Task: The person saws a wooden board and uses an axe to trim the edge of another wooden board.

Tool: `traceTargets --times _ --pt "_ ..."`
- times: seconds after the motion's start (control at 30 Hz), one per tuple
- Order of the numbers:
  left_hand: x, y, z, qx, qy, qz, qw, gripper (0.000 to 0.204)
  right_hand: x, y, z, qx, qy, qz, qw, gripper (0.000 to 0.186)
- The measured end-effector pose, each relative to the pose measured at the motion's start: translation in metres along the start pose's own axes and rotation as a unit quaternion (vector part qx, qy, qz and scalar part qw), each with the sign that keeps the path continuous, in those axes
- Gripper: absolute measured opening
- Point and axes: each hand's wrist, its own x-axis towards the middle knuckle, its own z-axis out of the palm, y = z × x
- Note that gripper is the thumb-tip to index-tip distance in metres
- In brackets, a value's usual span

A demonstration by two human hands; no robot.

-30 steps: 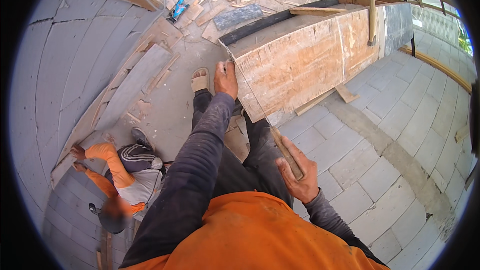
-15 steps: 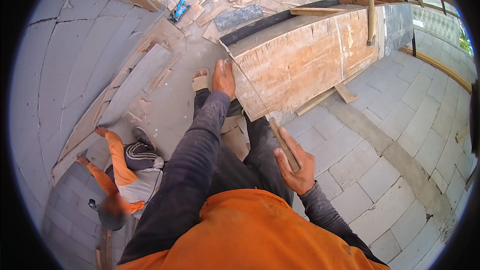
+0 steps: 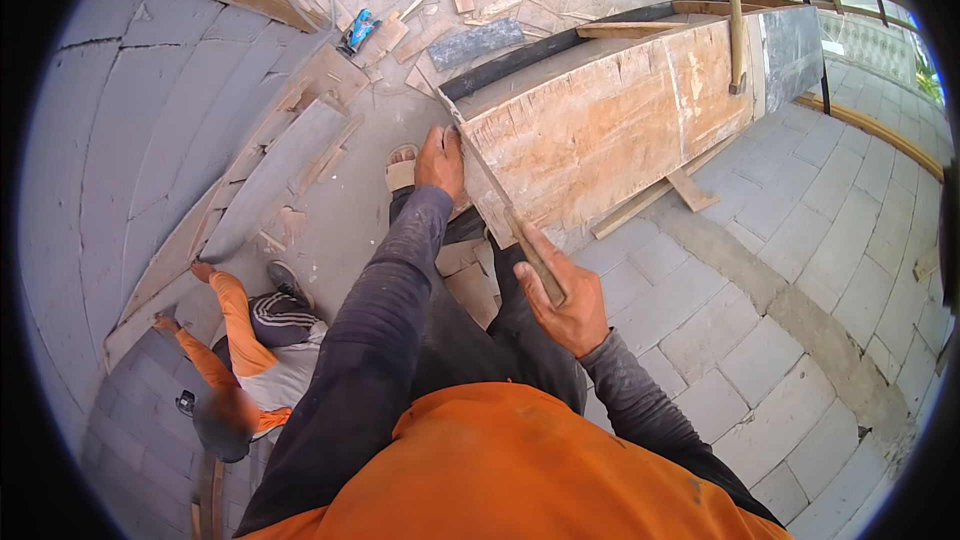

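A grey block wall [image 3: 150,130] curves up the left side, and more grey blocks [image 3: 760,370], crossed by a cement strip, spread out on the right. Between them, reaching away to the upper right, lies a long, weathered orange-brown wooden panel [image 3: 600,130] with a dark grey far section. A black bar [image 3: 520,62] runs along its far edge. At lower left, a crouching co-worker in an orange-sleeved shirt [image 3: 252,355] has both hands against a low board.

The wearer, in an orange top [image 3: 520,470], bends over the panel's near end. A handsaw with a thin blade and worn wooden handle [image 3: 490,183] lies slantwise across that end. The wearer's right hand [image 3: 566,295] is wrapped firmly around the handle. The left hand [image 3: 440,162] is bent at the panel's end, just left of the blade; whether it pinches the wood or only presses cannot be told.

The sawing appears to be under way but unfinished: a narrow end strip [image 3: 487,208] lies left of the blade and seems attached. The cut's depth is hidden.

Smaller things: a wooden-handled hammer [image 3: 737,35] across the panel, and a blue power tool [image 3: 358,31] among wood scraps on the floor.
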Motion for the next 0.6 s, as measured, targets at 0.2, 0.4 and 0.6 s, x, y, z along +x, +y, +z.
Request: traceTargets --times 0.2,0.4,0.6 --pt "-0.006 -0.003 -0.004 0.043 0.038 -0.007 0.998 0.045 -0.022 -0.013 -0.012 0.008 -0.033 0.043 0.999 0.055" --pt "-0.005 0.008 -0.012 0.04 0.002 -0.006 0.999 0.045 -0.041 -0.012 -0.019 0.065 -0.011 0.075 0.995 0.053" --pt "-0.01 0.013 -0.01 0.028 -0.006 -0.016 0.999 0.041 0.0 -0.001 0.005 0.03 -0.006 0.038 0.999 0.052"
